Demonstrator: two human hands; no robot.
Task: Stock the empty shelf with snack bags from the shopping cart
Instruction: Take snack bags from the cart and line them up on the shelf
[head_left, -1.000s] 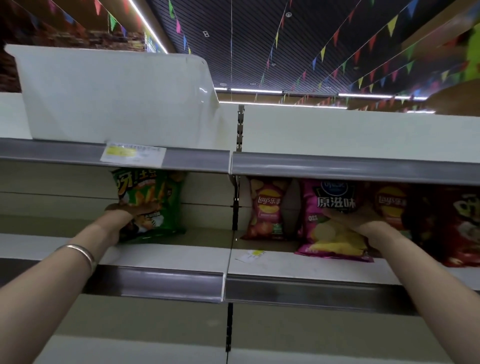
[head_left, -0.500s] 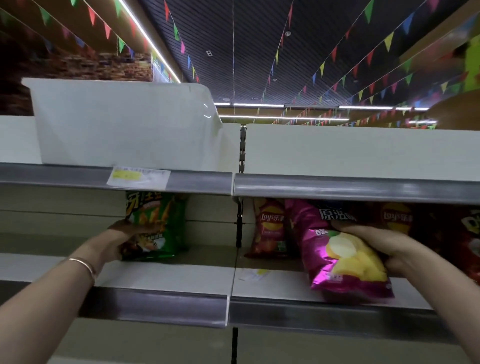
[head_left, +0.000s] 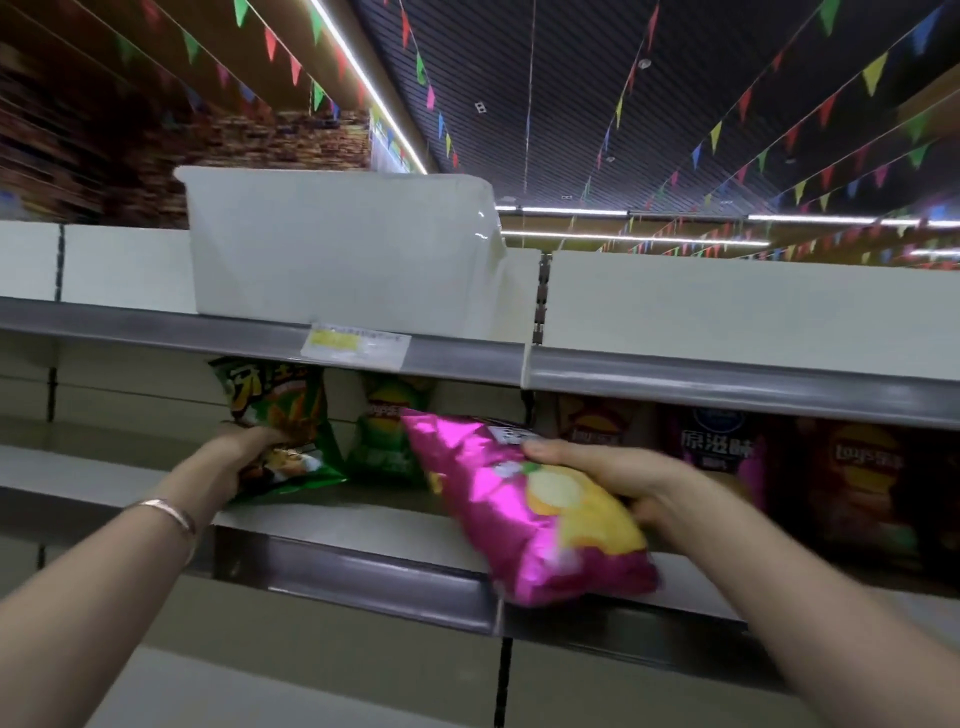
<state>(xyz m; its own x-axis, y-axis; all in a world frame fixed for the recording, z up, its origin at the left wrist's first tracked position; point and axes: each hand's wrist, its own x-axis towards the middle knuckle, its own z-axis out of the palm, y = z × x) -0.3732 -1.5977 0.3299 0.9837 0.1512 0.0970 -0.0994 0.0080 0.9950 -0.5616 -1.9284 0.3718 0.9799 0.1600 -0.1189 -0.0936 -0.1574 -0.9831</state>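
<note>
Store shelf (head_left: 363, 525) under ceiling bunting (head_left: 878, 73). Left hand (head_left: 244, 457) grips a green bag (head_left: 280, 415); right hand (head_left: 613, 467) clasps a pink bag (head_left: 519, 525), tilted over the shelf edge.

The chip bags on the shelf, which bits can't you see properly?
Head view only:
- Green bag: top hidden behind the upper shelf rail; bottom covered by the left hand.
- Pink bag: label partly covered by the right hand.
- Far-right bags: dark, blurred.
</note>
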